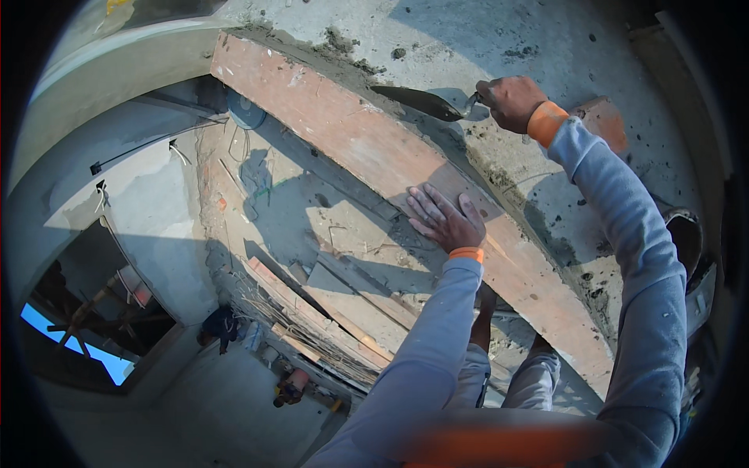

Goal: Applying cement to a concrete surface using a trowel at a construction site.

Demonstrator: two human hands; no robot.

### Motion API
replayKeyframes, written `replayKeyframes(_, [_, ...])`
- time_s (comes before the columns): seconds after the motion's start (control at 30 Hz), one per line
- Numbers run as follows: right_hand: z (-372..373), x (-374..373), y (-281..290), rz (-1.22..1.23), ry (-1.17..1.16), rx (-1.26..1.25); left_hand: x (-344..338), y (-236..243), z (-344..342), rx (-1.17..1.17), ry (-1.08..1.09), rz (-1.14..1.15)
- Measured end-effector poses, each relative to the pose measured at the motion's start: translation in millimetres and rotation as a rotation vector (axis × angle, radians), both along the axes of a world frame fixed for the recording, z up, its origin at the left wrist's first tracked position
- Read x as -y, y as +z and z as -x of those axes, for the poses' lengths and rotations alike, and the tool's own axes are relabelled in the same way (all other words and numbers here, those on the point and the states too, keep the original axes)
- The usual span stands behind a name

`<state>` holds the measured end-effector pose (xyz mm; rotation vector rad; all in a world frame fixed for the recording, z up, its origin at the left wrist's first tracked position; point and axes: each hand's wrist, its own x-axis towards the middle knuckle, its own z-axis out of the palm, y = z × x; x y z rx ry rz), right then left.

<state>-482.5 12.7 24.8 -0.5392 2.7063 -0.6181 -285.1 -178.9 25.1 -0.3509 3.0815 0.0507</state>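
Note:
A long reddish wooden plank (335, 117) runs slantwise from the upper left to the lower right, along the edge of a grey concrete surface (499, 31). My left hand (447, 218) lies flat on the plank, fingers spread. Beyond it, my right hand (512, 104) is closed round the handle of a trowel (421, 101). The trowel's dark pointed blade reaches left, over the strip of wet mortar (460, 148) beside the plank's far edge. Whether the blade touches the mortar I cannot tell.
A piece of brick (605, 123) lies right of my right hand, and a dark round container (683, 242) stands by my right elbow. Far below the plank are stacked boards (351, 292), two people (292, 388) and a window opening (94, 312). My legs show under the plank.

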Motion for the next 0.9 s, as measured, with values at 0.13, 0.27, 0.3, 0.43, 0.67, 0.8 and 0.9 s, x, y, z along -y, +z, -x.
replayKeyframes(0.13, [-26, 31, -6, -0.079, 0.144, -0.052, -11, -2, -4, 0.028, 0.012, -0.016])
replayKeyframes(0.27, [-64, -16, 21, 0.040, 0.060, -0.042, -7, -4, -1, -0.020, 0.028, 0.061])
replayKeyframes(0.3, [-83, -32, 29, 0.085, -0.015, -0.039, -9, -3, 0, 0.026, 0.086, 0.059])
replayKeyframes(0.43, [-194, -59, 63, 0.283, -0.319, 0.043, -11, -4, -6, 0.016, 0.065, 0.078])
replayKeyframes(0.67, [-439, -43, 97, 0.840, -0.926, 0.297, 9, -23, -3, -0.002, 0.031, 0.090])
replayKeyframes(0.8, [-555, -49, 109, 0.689, -0.951, 0.274, -16, -19, -12, 0.041, 0.165, -0.066])
replayKeyframes(0.9, [-618, -55, 115, 0.770, -1.165, 0.334, 1, -18, -4, -0.021, 0.158, -0.021])
